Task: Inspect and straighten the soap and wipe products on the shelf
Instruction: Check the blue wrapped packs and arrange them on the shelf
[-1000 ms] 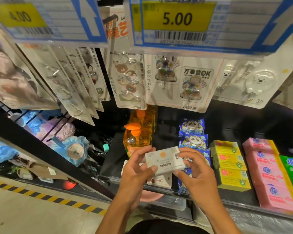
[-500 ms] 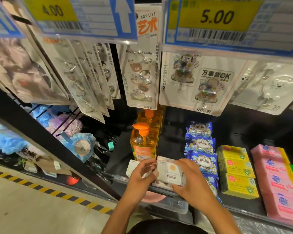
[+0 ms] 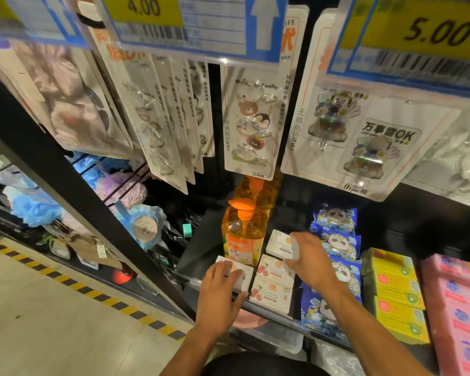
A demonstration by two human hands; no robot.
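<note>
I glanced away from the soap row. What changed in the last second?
The white soap box, held up by both hands, went down onto the shelf behind the cherry boxes; the right hand still holds it. The left hand let go and rests on the front box. Bottles and wipes unchanged.

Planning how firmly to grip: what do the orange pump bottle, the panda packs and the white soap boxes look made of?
Orange pump bottle: clear glossy plastic, liquid showing through. Panda packs: soft plastic film, crinkled and shiny. White soap boxes: probably matte printed cardboard, crisp edges, flat faces.
</note>
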